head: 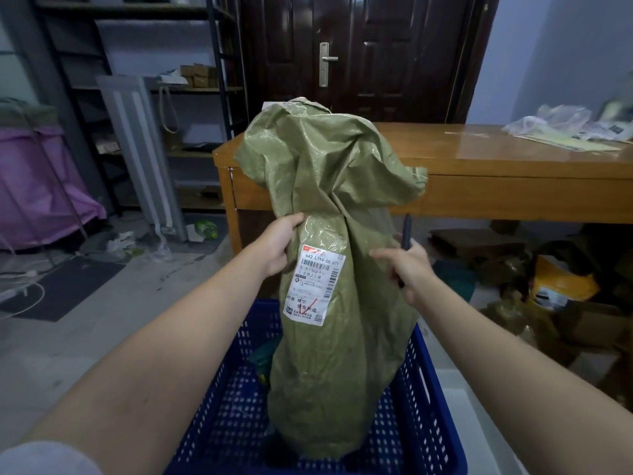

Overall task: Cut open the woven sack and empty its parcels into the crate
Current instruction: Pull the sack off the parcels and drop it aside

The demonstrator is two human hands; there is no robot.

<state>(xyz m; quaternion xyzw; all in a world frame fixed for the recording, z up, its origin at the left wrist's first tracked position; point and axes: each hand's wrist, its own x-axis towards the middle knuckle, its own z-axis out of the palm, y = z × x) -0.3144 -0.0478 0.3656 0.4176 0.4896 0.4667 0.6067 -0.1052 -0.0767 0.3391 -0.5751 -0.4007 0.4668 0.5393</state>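
Note:
A green woven sack (pixel 329 186) stands upright in the blue perforated crate (pixel 424 389), its lower end down inside. A white shipping label (pixel 317 286) faces me. My left hand (pixel 279 246) grips the sack's left side at mid-height. My right hand (pixel 407 269) is at the sack's right side and holds a dark, slim cutter (pixel 406 236) pointing upward, with its fingertips touching the fabric. A dark green parcel (pixel 263 354) shows in the crate beside the sack. The sack's opening is hidden.
A wooden desk (pixel 479 173) stands right behind the sack, with plastic bags and papers (pixel 565 126) on its far right. Cardboard boxes and a yellow parcel (pixel 561 282) lie on the floor at right. Metal shelving (pixel 191 97) and a pink cart (pixel 44 186) are on the left.

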